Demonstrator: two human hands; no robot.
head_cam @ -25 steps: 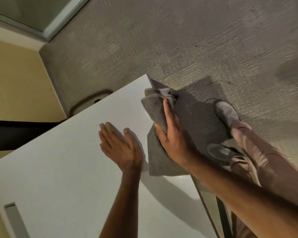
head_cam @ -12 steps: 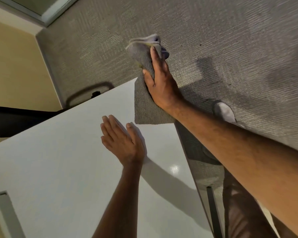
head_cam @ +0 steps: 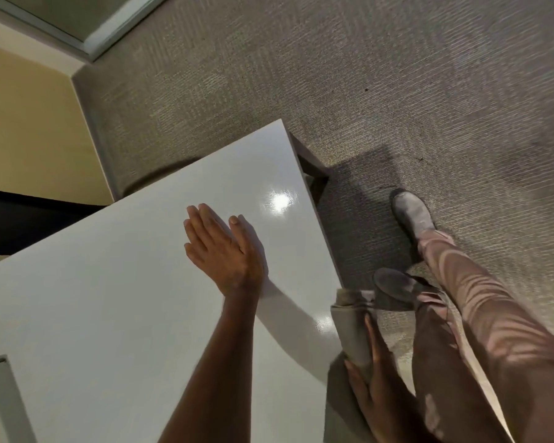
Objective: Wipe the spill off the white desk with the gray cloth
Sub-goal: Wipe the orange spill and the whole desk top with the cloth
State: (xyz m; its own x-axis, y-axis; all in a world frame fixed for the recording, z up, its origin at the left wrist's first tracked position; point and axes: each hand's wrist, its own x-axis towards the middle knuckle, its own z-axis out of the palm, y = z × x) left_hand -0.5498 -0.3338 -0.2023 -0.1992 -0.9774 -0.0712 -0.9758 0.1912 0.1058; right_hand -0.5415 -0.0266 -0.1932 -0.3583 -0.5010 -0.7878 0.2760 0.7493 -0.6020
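The white desk (head_cam: 115,298) fills the lower left, glossy, with a light glare near its far corner. No spill shows on its top. My left hand (head_cam: 221,247) lies flat on the desk, fingers together, holding nothing. My right hand (head_cam: 371,388) is at the desk's right edge, low in the frame, pressing the gray cloth (head_cam: 351,330). The cloth hangs over that edge, bunched at its top end, partly on the desk and partly beyond it. The lower part of the cloth is hidden under my hand.
Gray carpet (head_cam: 333,75) surrounds the desk. My legs in pinkish trousers and two gray shoes (head_cam: 411,215) stand right of the desk edge. A yellow wall (head_cam: 23,123) is at the left. A gray slot (head_cam: 0,394) sits in the desk's near left.
My right hand has swept the cloth from past the desk's far corner back along the right edge toward me. My left hand has stayed flat on the desk.
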